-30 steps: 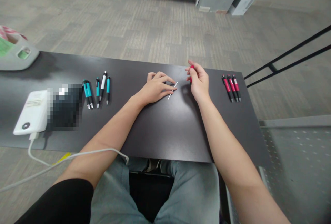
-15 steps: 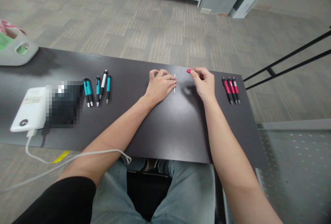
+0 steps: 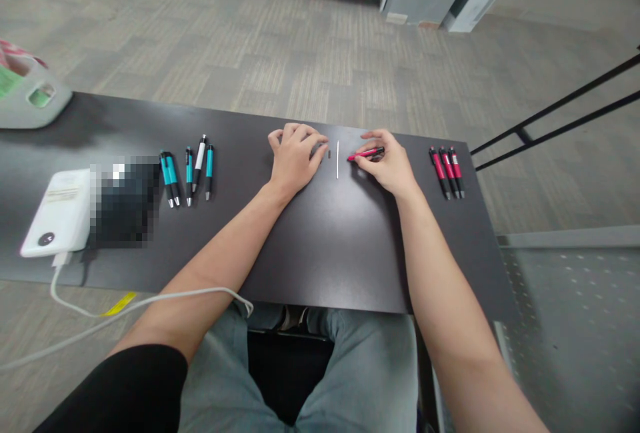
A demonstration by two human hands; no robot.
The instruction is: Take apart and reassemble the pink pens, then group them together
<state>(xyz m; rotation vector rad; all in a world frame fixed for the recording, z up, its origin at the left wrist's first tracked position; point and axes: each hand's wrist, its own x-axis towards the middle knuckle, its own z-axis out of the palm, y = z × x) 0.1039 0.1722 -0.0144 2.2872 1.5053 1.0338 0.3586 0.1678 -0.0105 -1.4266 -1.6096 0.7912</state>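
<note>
My right hand point(image 3: 387, 163) pinches a red pen part point(image 3: 369, 152) with a dark end, held level above the table. To its left lies a thin whitish pen refill point(image 3: 337, 161), straight up and down in the view. Between the refill and my left hand point(image 3: 297, 154) is a tiny dark piece point(image 3: 329, 153), perhaps a spring. My left hand rests on the table with bent, parted fingers and appears to hold nothing; its fingertips are near the tiny piece. A row of red pens point(image 3: 447, 172) lies right of my right hand.
Several teal pens point(image 3: 209, 170) and one white pen point(image 3: 201, 153) lie left on the dark table point(image 3: 310, 253). Beyond them are a blurred-out dark object point(image 3: 123, 203), a white power bank point(image 3: 57, 210) with a cable point(image 3: 175, 295) over my left forearm, and a pale basket point(image 3: 55, 103).
My left hand has shifted left, off the refill, exposing the tiny dark piece. My right hand has turned and lowered slightly, so the red pen part shows at length.
</note>
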